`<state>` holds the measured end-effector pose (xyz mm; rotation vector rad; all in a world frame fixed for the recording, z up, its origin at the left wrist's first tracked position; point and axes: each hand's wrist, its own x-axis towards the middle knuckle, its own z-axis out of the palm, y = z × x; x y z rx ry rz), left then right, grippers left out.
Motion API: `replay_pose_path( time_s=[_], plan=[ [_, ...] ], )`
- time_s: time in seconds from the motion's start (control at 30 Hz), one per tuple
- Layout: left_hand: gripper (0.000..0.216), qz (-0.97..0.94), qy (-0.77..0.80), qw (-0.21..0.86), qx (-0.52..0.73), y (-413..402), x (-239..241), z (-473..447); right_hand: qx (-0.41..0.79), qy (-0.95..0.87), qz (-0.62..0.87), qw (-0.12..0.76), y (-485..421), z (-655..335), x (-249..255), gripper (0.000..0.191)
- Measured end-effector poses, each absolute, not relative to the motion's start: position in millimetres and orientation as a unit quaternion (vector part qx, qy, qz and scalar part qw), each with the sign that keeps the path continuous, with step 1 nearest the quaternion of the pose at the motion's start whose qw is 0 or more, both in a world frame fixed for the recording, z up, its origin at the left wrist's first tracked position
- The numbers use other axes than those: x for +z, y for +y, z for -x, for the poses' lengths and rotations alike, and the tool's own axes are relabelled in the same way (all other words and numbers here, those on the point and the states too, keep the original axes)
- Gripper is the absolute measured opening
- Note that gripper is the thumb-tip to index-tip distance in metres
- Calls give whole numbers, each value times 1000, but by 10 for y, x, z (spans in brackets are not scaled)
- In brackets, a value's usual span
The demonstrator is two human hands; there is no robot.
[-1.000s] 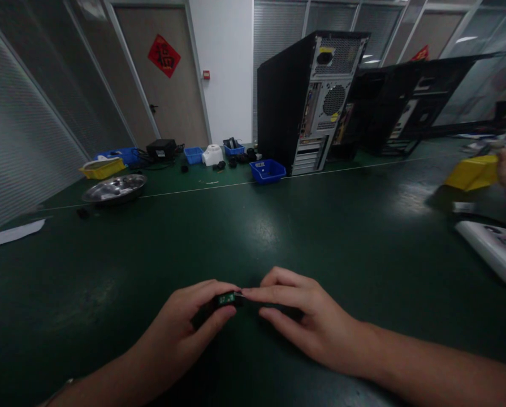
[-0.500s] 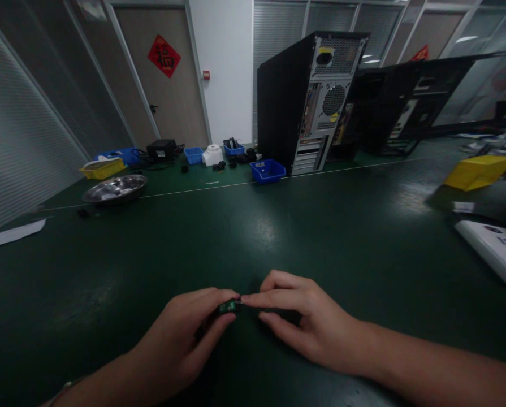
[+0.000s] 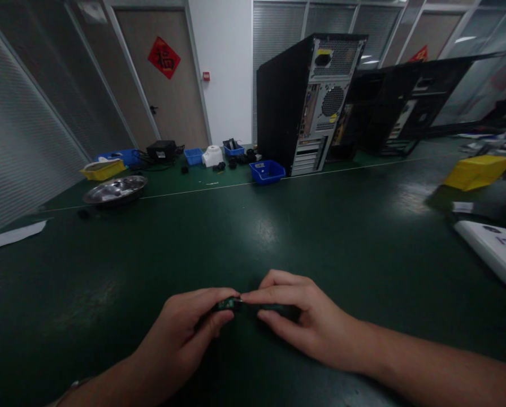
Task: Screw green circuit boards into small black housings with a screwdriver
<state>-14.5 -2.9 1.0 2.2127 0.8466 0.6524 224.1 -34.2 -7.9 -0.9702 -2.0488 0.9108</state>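
Note:
My left hand (image 3: 189, 330) pinches a small green circuit board (image 3: 226, 304) between thumb and fingertips, low in the middle of the view. A dark part shows at the board's right end. My right hand (image 3: 307, 314) is closed around a slim dark-handled tool (image 3: 278, 308), whose exact kind I cannot make out. The right index fingertip reaches the board's right end, where a thin bright metal bit shows. Fingers hide much of the board and the tool. Both hands are just above the green tabletop (image 3: 193, 243).
At the back stand a black computer tower (image 3: 282, 107), a blue bin (image 3: 267, 171), a white plastic housing (image 3: 212, 156) and a black box (image 3: 161, 150). A metal bowl (image 3: 116, 189) lies left, a yellow bin (image 3: 473, 172) and white device (image 3: 492, 249) right.
The board has tilted slightly in my left fingers, and its dark end part shows more. A dark strip now shows between my right thumb and index finger. Both hands stay nearly in place.

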Motion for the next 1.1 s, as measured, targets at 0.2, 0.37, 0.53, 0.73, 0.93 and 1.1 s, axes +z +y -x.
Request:
replay_pose_path(
  time_s=[0.2,0.37,0.53,0.73,0.93,1.1],
  plan=[
    [22,-836,341,344,258,-32,-12,133,355,-784,368,351,-337,-2241,-96,34],
    [22,-826,347,365,252,-27,-15,132,361,-778,364,364,-337,-2226,-89,35],
    [22,-839,348,335,251,-46,-12,123,363,-776,365,365,-344,-2228,-80,36],
    [26,-872,302,285,258,-49,9,109,359,-778,371,360,-342,-2227,-93,36],
    [19,-855,331,312,249,-50,-7,105,361,-774,365,372,-350,-2230,-87,36],
    [19,-841,338,348,240,-43,-6,95,362,-771,363,378,-349,-2220,-92,36]
  ],
)
